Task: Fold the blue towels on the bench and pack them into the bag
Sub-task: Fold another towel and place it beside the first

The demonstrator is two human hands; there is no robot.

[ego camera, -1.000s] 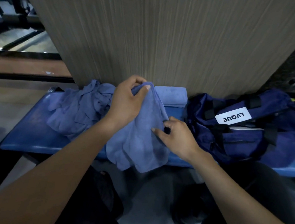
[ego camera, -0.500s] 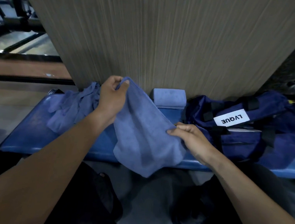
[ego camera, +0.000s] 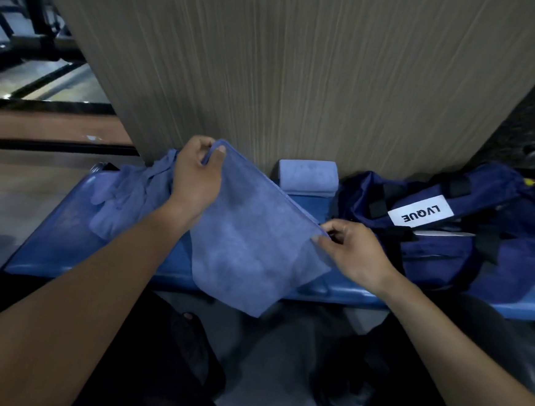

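Fingers: both hands pinch the top edge of one blue towel (ego camera: 250,243), one hand at each corner.
Left hand: the left hand (ego camera: 196,178) is up high near the wall, thumb and fingers closed on its corner.
Right hand: the right hand (ego camera: 356,251) is lower, close to the bag, and pinches the other corner.
Held towel: it hangs open and slanted in front of the bench (ego camera: 58,244). Its low tip dangles past the front edge.
Done: one folded towel (ego camera: 308,177) sits neat at the back of the bench, by the wall, just beside the bag.
Left to do: the held towel is spread out but not folded yet. A messy pile of towels (ego camera: 125,198) waits on the left of the bench.
Bag: the dark blue bag (ego camera: 468,231) lies on the right end of the bench. I can see no towel in it, so I think packing has not begun.
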